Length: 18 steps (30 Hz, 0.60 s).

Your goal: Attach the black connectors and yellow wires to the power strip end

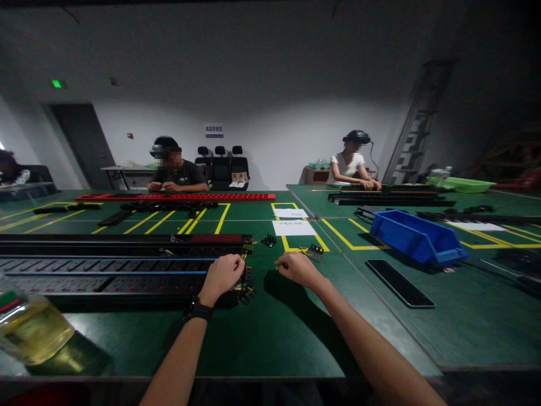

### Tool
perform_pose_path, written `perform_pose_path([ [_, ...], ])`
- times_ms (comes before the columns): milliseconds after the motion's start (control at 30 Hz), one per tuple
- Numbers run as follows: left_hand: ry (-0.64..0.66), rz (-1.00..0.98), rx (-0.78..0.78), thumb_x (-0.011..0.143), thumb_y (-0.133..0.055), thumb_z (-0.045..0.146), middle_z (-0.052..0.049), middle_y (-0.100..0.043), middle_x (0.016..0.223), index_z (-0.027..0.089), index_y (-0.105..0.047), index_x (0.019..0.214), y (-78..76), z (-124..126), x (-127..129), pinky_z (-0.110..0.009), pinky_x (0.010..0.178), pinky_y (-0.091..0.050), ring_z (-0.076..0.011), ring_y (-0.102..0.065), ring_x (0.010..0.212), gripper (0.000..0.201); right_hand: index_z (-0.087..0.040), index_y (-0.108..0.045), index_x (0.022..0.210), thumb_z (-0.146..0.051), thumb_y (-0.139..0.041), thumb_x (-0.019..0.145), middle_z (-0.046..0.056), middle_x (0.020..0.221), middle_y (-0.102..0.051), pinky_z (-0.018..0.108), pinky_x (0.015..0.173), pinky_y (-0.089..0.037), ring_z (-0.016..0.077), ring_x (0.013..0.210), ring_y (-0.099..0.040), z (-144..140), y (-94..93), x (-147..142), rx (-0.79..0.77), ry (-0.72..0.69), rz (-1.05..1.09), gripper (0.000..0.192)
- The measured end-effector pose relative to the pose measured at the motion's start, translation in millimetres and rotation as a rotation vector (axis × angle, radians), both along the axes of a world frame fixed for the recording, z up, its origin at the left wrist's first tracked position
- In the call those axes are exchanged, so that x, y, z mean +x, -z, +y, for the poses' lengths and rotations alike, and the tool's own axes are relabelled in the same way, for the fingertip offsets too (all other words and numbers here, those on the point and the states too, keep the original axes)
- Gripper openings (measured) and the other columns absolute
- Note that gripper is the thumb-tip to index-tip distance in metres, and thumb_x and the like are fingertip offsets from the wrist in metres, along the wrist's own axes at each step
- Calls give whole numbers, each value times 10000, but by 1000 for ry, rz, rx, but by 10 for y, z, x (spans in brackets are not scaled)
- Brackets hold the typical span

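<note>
My left hand, with a dark watch on its wrist, is closed over the right end of a long black power strip that lies across the green table. Small black parts and coloured wires poke out under that hand. My right hand is closed on a small tool or wire whose tip points left toward the strip's end; what it is cannot be made out. Two small black parts lie just beyond my hands.
More black strips lie behind the first. A blue bin and a dark phone sit at right, white papers in the middle, a bottle of yellow liquid at near left. Two people work at the far side.
</note>
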<state>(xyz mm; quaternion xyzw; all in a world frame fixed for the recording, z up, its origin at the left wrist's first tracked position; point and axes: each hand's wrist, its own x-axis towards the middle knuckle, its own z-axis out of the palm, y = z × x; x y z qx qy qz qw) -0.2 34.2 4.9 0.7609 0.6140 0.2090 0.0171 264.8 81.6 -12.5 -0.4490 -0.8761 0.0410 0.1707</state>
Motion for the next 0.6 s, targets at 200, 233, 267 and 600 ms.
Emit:
perform_pose_path([
  [200, -11, 8, -6, 991, -446, 337, -39, -694, 817, 209, -610, 764, -15, -9, 11, -266, 632, -293, -162, -620, 753, 308, -203, -809, 1001, -149, -562, 839, 82, 945, -757, 279, 738, -454, 202, 834, -673, 48, 49, 21, 29, -42, 44, 301],
  [233, -10, 8, -6, 990, -447, 334, -38, -693, 817, 209, -609, 763, -19, -12, 13, -267, 630, -291, -161, -619, 751, 306, -205, -809, 1000, -148, -565, 837, 83, 944, -757, 280, 737, -452, 201, 832, -672, 52, 54, 24, 26, -45, 50, 299],
  [267, -8, 7, -4, 989, -448, 332, -37, -693, 817, 209, -607, 762, -22, -15, 13, -268, 630, -292, -161, -619, 751, 304, -208, -809, 1002, -149, -568, 836, 83, 947, -758, 280, 737, -451, 200, 831, -672, 55, 57, 26, 22, -48, 53, 298],
  [600, 1, -11, 14, 983, -447, 329, -28, -685, 804, 202, -573, 738, 6, -8, 4, -260, 629, -295, -158, -605, 735, 304, -203, -802, 981, -147, -565, 838, 84, 945, -751, 282, 732, -423, 201, 826, -644, 46, 58, 23, 6, -47, 60, 282],
])
